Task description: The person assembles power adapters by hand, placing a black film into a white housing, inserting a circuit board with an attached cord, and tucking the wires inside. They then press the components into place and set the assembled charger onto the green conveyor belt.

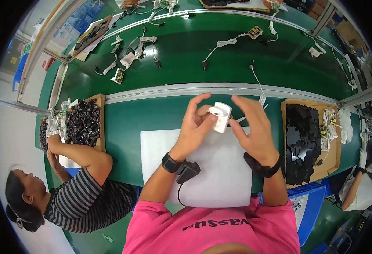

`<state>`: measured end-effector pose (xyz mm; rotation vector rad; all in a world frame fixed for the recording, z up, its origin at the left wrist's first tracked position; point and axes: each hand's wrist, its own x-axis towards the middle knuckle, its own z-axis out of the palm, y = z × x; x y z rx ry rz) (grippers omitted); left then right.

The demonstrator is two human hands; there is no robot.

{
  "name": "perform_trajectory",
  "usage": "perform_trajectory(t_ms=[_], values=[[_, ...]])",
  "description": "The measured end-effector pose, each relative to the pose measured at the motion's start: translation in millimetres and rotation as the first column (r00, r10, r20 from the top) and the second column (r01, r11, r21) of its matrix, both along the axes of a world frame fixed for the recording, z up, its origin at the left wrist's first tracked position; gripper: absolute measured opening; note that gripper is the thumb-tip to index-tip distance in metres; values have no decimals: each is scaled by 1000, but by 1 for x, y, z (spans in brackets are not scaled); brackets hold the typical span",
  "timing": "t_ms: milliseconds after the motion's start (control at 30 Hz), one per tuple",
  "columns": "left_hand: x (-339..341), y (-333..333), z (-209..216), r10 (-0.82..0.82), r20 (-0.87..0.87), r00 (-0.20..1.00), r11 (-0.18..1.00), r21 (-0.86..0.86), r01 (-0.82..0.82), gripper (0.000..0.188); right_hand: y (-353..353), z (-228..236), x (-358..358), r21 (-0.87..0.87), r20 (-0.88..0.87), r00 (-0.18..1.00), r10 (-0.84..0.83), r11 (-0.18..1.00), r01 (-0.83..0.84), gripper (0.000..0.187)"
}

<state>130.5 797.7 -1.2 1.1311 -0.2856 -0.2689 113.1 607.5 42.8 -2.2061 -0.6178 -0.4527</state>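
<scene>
My left hand [193, 129] pinches a white plug adapter housing [222, 122] between thumb and fingers, above the white mat. Its plug pins point left. At its right side shows a bit of a yellow and dark part, mostly hidden. Just right of the adapter, my right hand [255, 131] has its fingers spread and curved, the thumb tip close to the housing's edge. Whether that thumb touches it I cannot tell. A white cable [262, 98] runs down from a dark connector [252, 66] on the far bench and passes behind my right hand.
Below my hands lies a white foam mat [156, 148]. At right a cardboard tray [332, 158] holds black sheet pieces and circuit boards; at left a box [102, 122] holds small black parts. Beyond a metal rail [152, 93] lie cabled adapters [128, 59]. Co-workers sit either side.
</scene>
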Motion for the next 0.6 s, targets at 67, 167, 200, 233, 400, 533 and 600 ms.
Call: perform_trajectory(t_ms=[67, 167, 200, 233, 400, 533, 600], values=[[-1, 2, 0, -13, 20, 1000, 999, -45, 13, 58, -6, -10, 2, -46, -48, 999, 14, 999, -16, 55], [-3, 2, 10, -39, -40, 998, 993, -117, 34, 54, -15, -25, 4, -137, -147, 989, 30, 989, -50, 48], [-2, 1, 11, -41, -41, 998, 993, -116, 36, 54, -18, -28, 8, -239, -94, 995, -23, 971, 0, 43], [-1, 3, 11, -30, -85, 996, 991, -133, 19, 55, -18, -31, 12, -336, -35, 997, -66, 941, 50, 38], [7, 11, 6, 48, -163, 985, 986, -152, -73, 58, -30, -17, 13, -236, 100, 984, -147, 957, 167, 24], [4, 10, 5, 95, -162, 982, 992, -66, -107, 57, -11, 29, -23, 52, -97, 992, -76, 995, 81, 21], [-1, 8, 7, 98, -179, 979, 994, -28, -104, 56, -12, 43, -28, 43, -111, 990, -85, 995, 90, 21]])
